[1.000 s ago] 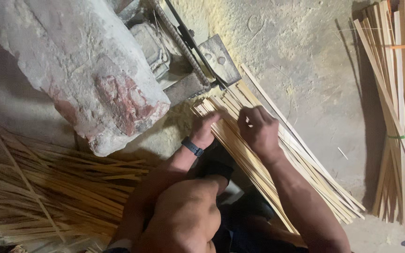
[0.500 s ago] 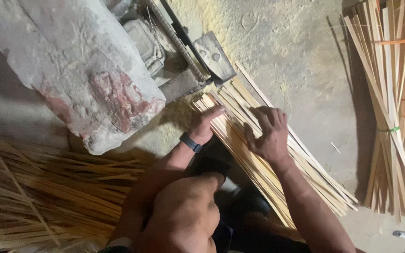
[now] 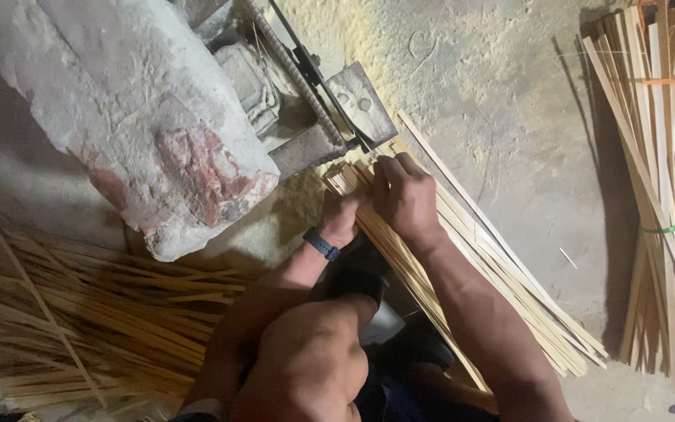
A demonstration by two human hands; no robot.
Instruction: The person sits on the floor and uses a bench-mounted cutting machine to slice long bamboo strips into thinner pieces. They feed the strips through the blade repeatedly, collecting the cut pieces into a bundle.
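Dusty concrete floor [image 3: 501,101] everywhere, covered in pale sawdust, and it's pretty dim. Using the big block [image 3: 130,117] as the landmark: it's a rough chunk of whitish masonry with red patches, sitting upper left. Below it and to the left there's a loose heap of thin sticks [image 3: 80,328] fanned out on the ground, much finer than the other stuff.

Just right of the block is a grimy metal machine [image 3: 298,94] with a threaded rod and a flat grey plate [image 3: 362,103] at its near end. Right below that plate is where the hands are. The left hand [image 3: 343,219], with a dark band [image 3: 321,243] on the wrist, is curled around the near end of the slats [image 3: 501,289], fingers tucked under so I can't tell how tight the hold is. The right hand [image 3: 405,195] sits just beside it, palm down, fingers bent over the top of the same slat ends, pressing and gripping them close to the plate. The slats are a flat stack of long pale strips, running from the plate diagonally away from the block toward the lower right.

A bare knee [image 3: 306,367] fills the bottom middle.

Far right of the block, well apart from the hands, lies a bigger bundle [image 3: 666,195] of wider strips tied with orange and green bands.
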